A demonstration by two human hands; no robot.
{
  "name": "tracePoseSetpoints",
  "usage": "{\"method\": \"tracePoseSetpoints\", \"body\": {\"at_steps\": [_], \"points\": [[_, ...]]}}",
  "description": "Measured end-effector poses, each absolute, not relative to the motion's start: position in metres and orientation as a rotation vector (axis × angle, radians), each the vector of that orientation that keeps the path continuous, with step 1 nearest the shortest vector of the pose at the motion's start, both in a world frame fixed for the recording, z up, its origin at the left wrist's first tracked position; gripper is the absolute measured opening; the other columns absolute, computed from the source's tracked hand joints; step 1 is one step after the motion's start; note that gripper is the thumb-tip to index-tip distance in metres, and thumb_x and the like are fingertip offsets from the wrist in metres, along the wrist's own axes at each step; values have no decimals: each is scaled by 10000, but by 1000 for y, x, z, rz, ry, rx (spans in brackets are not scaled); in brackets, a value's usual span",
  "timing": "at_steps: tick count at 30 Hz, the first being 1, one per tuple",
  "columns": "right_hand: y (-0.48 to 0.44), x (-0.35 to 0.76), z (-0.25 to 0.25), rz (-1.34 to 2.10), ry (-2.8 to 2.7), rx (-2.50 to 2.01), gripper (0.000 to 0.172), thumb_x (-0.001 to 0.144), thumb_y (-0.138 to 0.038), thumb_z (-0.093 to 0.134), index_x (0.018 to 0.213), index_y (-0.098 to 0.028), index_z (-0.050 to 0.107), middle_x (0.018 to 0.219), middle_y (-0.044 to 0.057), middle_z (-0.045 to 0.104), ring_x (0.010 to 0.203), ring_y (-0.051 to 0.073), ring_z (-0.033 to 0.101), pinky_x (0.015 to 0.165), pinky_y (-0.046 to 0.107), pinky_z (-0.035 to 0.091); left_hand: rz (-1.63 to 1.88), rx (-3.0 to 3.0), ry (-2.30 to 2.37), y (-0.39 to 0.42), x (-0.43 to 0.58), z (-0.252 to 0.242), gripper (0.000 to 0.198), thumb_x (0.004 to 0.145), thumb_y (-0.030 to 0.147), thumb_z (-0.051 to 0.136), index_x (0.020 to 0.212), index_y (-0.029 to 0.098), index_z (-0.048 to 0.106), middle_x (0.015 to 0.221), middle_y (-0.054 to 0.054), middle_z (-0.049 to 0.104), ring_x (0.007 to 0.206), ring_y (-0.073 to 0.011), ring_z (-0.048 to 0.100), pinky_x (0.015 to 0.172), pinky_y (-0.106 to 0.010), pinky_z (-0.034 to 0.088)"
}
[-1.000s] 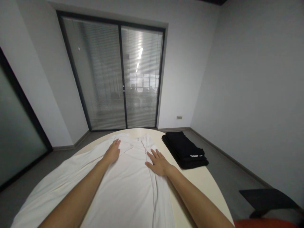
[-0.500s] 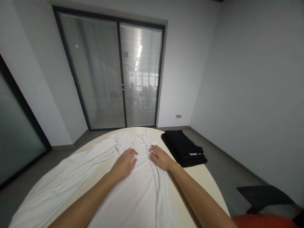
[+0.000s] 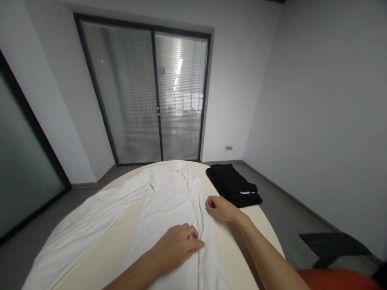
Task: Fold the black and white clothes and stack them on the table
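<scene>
A white long-sleeved garment [image 3: 165,205] lies spread along the pale oval table [image 3: 256,225], one sleeve stretched out to the left. My left hand [image 3: 177,247] rests on its near right part, fingers curled and pinching the cloth by the folded right edge. My right hand [image 3: 220,207] is farther up that same edge, fingers closed on the fabric. A folded black garment [image 3: 234,186] with a small white label lies on the table just right of my right hand.
Glass sliding doors with blinds [image 3: 154,96] stand beyond the table's far end. Grey floor surrounds the table. A dark chair part [image 3: 332,245] and an orange surface [image 3: 338,280] show at the lower right. A wall socket [image 3: 229,148] sits low on the far wall.
Both hands slid back toward me along the garment. The left hand moved from the collar area to the near right edge; both hands went from flat to closed on the cloth.
</scene>
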State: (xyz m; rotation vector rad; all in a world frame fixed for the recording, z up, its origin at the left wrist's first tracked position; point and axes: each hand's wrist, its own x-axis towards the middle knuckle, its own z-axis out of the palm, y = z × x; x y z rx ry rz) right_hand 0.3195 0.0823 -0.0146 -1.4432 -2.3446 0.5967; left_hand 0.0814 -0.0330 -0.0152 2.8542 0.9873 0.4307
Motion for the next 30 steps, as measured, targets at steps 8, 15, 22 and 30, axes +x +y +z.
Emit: {"method": "tracePoseSetpoints", "body": {"at_steps": [8, 15, 22, 30], "points": [[78, 307, -9, 424, -2258, -1392, 155, 887, -289, 533, 902, -187, 649, 793, 26, 666, 666, 135, 559, 636, 239, 365, 643, 2918, 952, -33, 89, -22, 75, 948, 174, 554, 918, 193, 620, 1022, -14, 656, 854, -154, 591, 739, -261, 442], [65, 279, -13, 385, -2334, -1283, 149, 837, -287, 589, 900, -201, 693, 865, 42, 677, 777, 167, 599, 715, 256, 399, 533, 2893, 811, -41, 87, -17, 55, 951, 229, 547, 973, 226, 597, 1016, 8, 671, 863, -160, 589, 769, -291, 441], [71, 304, -5, 555, -2355, -1316, 188, 760, -145, 559, 914, -186, 658, 761, 12, 658, 666, 143, 564, 633, 239, 385, 468, 2875, 754, -41, 80, -18, 140, 950, 226, 535, 1061, 269, 610, 1105, 4, 644, 941, -166, 584, 832, -299, 437], [82, 317, -18, 517, -2391, -1205, 261, 799, -257, 644, 1033, -168, 717, 981, 85, 632, 824, 173, 586, 809, 288, 448, 425, 2746, 850, -40, 75, -5, 143, 831, 267, 698, 942, 236, 614, 1047, 13, 643, 921, -163, 592, 827, -291, 440]]}}
